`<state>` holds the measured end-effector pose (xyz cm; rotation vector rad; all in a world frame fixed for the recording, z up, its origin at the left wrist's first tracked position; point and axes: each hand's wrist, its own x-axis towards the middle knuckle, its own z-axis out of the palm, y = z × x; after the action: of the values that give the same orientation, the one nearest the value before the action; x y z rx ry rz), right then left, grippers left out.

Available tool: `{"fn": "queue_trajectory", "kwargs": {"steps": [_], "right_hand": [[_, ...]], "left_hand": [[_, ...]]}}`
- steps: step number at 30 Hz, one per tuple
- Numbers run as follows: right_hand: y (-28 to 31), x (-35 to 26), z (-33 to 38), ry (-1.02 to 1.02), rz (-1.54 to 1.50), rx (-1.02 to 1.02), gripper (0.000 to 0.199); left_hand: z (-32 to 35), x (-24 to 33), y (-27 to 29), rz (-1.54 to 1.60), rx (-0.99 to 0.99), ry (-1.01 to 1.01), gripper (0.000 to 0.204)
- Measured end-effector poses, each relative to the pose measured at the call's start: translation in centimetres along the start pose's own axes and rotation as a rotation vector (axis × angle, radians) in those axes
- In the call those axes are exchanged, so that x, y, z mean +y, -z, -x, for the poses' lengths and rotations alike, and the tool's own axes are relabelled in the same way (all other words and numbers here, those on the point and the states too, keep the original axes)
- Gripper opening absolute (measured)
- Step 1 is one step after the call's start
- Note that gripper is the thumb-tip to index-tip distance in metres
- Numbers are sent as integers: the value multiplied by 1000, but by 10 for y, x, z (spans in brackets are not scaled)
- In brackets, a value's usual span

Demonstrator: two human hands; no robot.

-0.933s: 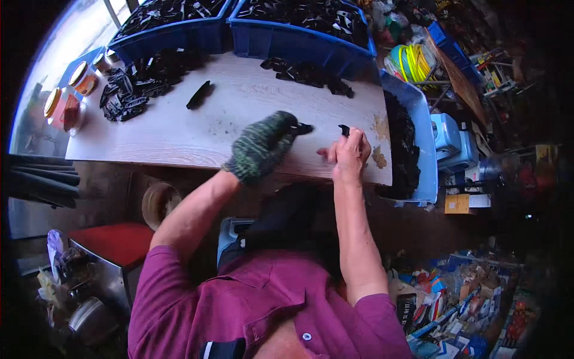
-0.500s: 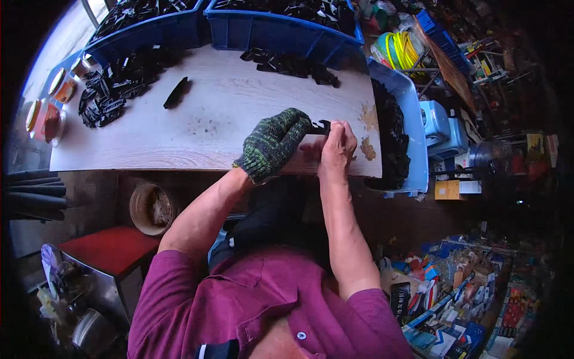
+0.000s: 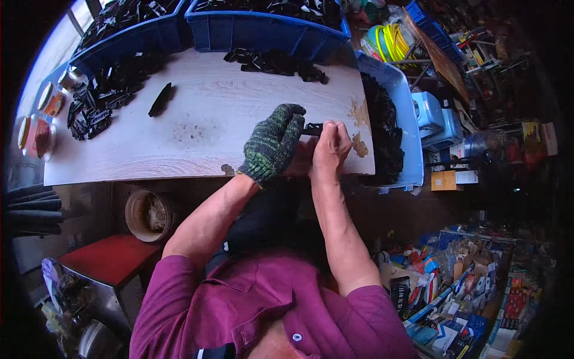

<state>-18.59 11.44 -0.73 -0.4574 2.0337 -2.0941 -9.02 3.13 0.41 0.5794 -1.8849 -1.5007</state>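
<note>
My left hand (image 3: 272, 143), in a dark green knitted glove, is closed on one end of a small black plastic part (image 3: 312, 129) above the near edge of the pale wooden table (image 3: 203, 140). My bare right hand (image 3: 331, 147) pinches the part's other end. Much of the part is hidden by my fingers. A single long black piece (image 3: 159, 100) lies apart on the table to the left. Beyond it, a loose heap of black plastic pieces (image 3: 98, 102) spreads over the left side, and a smaller pile (image 3: 275, 63) lies at the far side.
Two blue crates (image 3: 263, 35) filled with black pieces stand along the far edge. A light blue bin (image 3: 412, 143) with more black pieces sits right of the table. Lidded jars (image 3: 37, 136) line the left edge. A round tub (image 3: 147, 215) and red-topped cabinet (image 3: 110, 258) stand below left.
The view has shifted slightly. My hands stay together on the black part; the right hand has turned a little and the two hands hold it more level.
</note>
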Motion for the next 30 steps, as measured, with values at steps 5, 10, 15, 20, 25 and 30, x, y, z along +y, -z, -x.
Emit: {"fn": "queue_trajectory", "kwargs": {"steps": [5,10,15,20,25,30], "right_hand": [[-1,-9,3,-148,-208,31,24],[0,-8,4,-145,-203,27,23],[5,-7,2,107,42,-20,23],[10,-1,-2,165,55,-41,23],[10,-17,-4,-57,-69,-13,24],[20,-43,-48,-347,-209,204,21]], "left_hand": [[1,-4,1,29,-37,-39,24],[3,3,-5,17,-23,10,25],[6,2,-33,68,100,-2,27],[5,-1,-31,19,50,-43,32],[6,1,-30,59,-4,-10,34],[13,6,-23,53,-2,23,34]]}}
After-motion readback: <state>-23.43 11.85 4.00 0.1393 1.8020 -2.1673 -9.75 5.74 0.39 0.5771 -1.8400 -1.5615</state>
